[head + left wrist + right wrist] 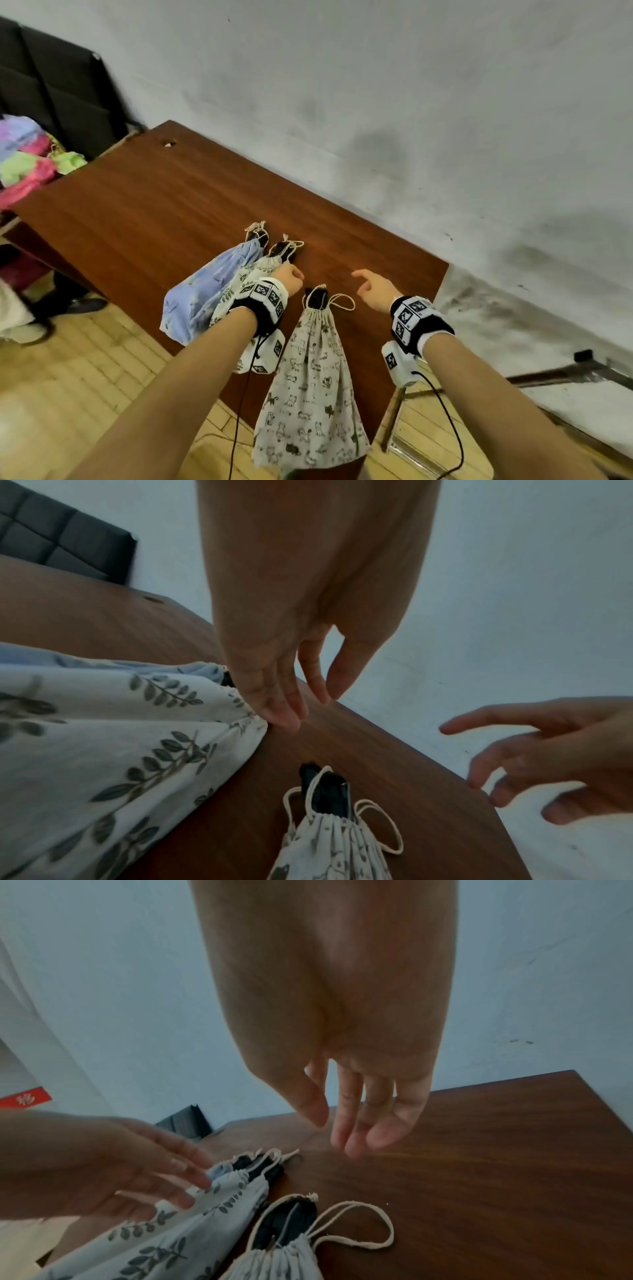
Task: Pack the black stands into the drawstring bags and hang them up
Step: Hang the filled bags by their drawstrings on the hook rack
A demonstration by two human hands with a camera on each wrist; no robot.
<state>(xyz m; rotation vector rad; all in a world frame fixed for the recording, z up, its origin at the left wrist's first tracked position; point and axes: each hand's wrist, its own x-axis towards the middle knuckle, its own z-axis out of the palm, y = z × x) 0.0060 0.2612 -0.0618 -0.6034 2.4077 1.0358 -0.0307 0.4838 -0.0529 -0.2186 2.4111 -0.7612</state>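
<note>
Head view: three bagged stands on the table (144,192), both hands relaxed and holding nothing, left hand (289,279) touching the leaf-print bag (246,277), right hand (375,287) hovering; packing looks done, next comes gripping a drawstring (342,301) to hang.

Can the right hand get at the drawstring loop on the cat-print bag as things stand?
Probably yes. The right hand hovers open just beside the cat-print bag, and its drawstring loop lies exposed on the table, nothing covering it.
</note>
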